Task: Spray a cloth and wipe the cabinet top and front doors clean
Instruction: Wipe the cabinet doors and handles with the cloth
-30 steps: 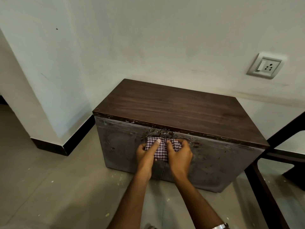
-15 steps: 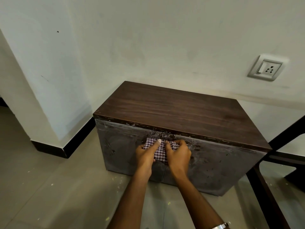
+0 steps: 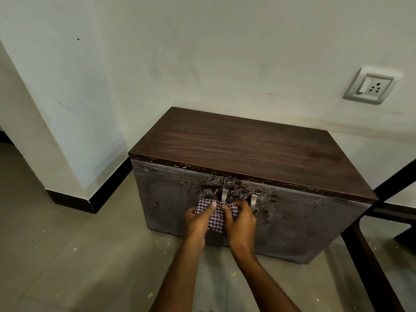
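Both hands, left hand [image 3: 198, 218] and right hand [image 3: 239, 221], grip the checked cloth [image 3: 216, 213] against the cabinet [image 3: 247, 145] doors' middle seam, below the handles [image 3: 224, 195]; bare floor [image 3: 67, 255] lies open leftward.

two bare forearms, no sleeves in view, left hand [image 3: 198, 219] and right hand [image 3: 240, 221] ungloved

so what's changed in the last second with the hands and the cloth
Both hands, left and right, have slid the checked cloth down the cabinet front, from just under the top edge to lower on the doors. That uncovered the two metal handles, which the cloth hid before. Both hands still hold the cloth at the seam between the doors. The wooden top and wall socket are unchanged.
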The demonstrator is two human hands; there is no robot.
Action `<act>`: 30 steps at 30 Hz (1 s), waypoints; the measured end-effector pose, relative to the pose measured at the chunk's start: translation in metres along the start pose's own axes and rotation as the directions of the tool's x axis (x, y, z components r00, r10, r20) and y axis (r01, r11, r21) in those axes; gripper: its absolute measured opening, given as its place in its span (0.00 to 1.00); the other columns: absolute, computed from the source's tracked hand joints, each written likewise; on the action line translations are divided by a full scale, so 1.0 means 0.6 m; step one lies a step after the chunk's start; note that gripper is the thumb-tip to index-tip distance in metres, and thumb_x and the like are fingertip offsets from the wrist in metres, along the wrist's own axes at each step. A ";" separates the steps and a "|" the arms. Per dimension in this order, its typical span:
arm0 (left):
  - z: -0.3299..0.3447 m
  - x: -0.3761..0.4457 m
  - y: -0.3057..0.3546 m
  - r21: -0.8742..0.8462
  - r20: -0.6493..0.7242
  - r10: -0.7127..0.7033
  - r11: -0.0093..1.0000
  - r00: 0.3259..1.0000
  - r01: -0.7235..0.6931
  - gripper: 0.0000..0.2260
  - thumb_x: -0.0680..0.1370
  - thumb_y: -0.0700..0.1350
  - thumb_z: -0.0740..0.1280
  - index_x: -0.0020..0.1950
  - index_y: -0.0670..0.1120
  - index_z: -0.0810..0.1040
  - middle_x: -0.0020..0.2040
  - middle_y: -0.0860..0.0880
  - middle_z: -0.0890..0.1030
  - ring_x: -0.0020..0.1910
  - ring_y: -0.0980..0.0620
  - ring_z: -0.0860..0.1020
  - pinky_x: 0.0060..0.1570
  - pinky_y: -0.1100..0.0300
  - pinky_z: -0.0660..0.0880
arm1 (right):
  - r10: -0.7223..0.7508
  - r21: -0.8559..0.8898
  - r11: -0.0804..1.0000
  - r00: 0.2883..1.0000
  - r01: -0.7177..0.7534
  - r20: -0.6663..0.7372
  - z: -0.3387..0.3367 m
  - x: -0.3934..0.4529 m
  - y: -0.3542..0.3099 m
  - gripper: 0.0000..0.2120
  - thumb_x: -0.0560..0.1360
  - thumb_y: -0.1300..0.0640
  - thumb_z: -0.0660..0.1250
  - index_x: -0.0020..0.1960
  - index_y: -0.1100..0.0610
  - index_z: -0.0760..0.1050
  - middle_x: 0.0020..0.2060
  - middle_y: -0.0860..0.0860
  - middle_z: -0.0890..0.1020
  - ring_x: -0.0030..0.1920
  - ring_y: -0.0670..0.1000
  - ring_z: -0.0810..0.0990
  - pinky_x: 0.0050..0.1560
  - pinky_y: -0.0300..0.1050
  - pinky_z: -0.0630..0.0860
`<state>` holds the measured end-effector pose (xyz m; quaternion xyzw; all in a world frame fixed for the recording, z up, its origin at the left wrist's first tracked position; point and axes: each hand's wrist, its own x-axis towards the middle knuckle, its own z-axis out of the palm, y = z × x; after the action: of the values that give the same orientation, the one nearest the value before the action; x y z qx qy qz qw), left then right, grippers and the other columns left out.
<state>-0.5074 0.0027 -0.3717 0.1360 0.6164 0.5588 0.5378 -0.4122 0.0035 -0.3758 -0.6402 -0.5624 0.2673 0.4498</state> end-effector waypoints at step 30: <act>0.007 0.030 -0.021 0.029 0.037 -0.015 0.999 0.999 0.014 0.21 0.74 0.36 0.69 0.64 0.43 0.68 0.60 0.41 0.77 0.51 0.47 0.78 0.37 0.60 0.73 | 0.036 -0.035 0.999 0.999 -0.035 0.031 0.016 0.011 0.021 0.10 0.78 0.57 0.67 0.56 0.60 0.72 0.42 0.47 0.75 0.42 0.46 0.76 0.41 0.40 0.73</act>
<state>-0.5055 0.0147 -0.3906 0.1496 0.6155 0.5433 0.5511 -0.4127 0.0132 -0.3903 -0.6535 -0.5626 0.2756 0.4249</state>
